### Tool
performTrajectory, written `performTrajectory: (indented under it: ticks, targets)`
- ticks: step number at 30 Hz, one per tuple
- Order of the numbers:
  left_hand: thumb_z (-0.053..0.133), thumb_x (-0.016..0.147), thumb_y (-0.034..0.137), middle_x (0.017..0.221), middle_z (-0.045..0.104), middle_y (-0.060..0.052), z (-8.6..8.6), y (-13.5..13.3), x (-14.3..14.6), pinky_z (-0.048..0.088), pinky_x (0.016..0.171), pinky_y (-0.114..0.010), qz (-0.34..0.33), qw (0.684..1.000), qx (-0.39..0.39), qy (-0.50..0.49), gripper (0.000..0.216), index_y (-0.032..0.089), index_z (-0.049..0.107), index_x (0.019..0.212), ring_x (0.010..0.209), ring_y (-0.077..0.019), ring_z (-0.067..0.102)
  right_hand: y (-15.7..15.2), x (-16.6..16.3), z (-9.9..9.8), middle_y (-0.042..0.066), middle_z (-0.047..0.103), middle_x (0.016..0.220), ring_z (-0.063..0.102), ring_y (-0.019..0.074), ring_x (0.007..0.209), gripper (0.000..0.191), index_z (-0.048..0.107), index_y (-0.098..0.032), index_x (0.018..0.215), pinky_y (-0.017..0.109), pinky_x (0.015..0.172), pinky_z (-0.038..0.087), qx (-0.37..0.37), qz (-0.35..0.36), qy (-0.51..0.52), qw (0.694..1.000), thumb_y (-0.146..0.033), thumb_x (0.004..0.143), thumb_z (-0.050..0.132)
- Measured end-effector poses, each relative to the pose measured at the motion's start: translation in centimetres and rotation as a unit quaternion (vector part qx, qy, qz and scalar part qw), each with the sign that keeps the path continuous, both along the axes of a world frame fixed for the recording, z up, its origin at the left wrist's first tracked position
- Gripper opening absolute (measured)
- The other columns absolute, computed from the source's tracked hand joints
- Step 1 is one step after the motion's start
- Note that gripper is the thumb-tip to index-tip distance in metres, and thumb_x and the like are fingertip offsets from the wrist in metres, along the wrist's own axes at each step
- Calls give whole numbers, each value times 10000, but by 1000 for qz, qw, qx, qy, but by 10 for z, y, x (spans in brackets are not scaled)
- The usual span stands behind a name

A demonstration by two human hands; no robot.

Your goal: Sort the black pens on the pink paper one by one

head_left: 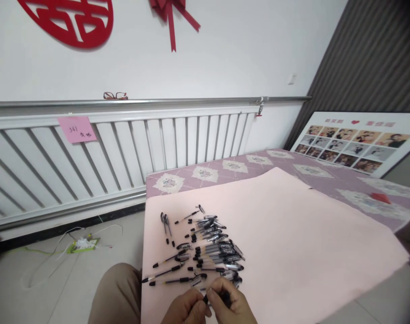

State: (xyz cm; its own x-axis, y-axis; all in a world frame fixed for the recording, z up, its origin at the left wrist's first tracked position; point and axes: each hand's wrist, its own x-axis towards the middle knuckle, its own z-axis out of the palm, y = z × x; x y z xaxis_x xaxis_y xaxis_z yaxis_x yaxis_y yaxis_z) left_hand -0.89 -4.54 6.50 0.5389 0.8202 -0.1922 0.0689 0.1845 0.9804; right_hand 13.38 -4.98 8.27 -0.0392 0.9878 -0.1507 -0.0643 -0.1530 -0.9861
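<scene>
A heap of several black-and-clear pens (211, 245) lies on a pale pink sheet (293, 234) that covers the table. A few loose pens (166, 272) lie apart at the heap's left. At the bottom edge, my left hand (186, 309) and my right hand (234, 303) meet over the sheet's near edge. Both have curled fingers pinching a black pen part (221, 297) between them. The fingertips hide most of what they grip.
A purple patterned cloth (326, 173) shows beyond the sheet. A white radiator (124, 148) with a pink note (76, 129) and glasses (115, 95) lines the wall. A photo board (353, 141) leans at right. A power strip (82, 244) lies on the floor; my knee (117, 292) is at lower left.
</scene>
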Motion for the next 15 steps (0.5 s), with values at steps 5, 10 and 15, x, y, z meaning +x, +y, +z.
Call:
performTrajectory:
  ticks: [5, 10, 15]
  targets:
    - [416, 805, 500, 475, 405, 67, 6, -1, 2, 250, 417, -198, 35, 998, 9, 58, 363, 153, 520, 788, 413, -80, 343, -2, -1, 5, -65, 494, 533, 291, 56, 378, 392, 604, -204, 873, 192, 393, 216, -22, -11, -1, 1000, -545, 680, 594]
    - [427, 782, 315, 479, 434, 61, 10, -3, 3, 282, 423, -190, 48, 993, 35, 97, 192, 156, 533, 768, 430, -89, 400, -1, -1, 7, -73, 429, 492, 257, 55, 408, 335, 502, -199, 583, 197, 395, 184, 8, -11, -20, 1000, -494, 679, 626]
    - [405, 791, 294, 490, 468, 49, 6, -2, 2, 311, 430, -191, 38, 991, 66, 113, 205, 151, 553, 789, 435, -97, 441, -1, 1, 3, -76, 418, 492, 295, 68, 401, 355, 603, -198, 770, 196, 400, 230, -8, -12, -32, 999, -545, 700, 575]
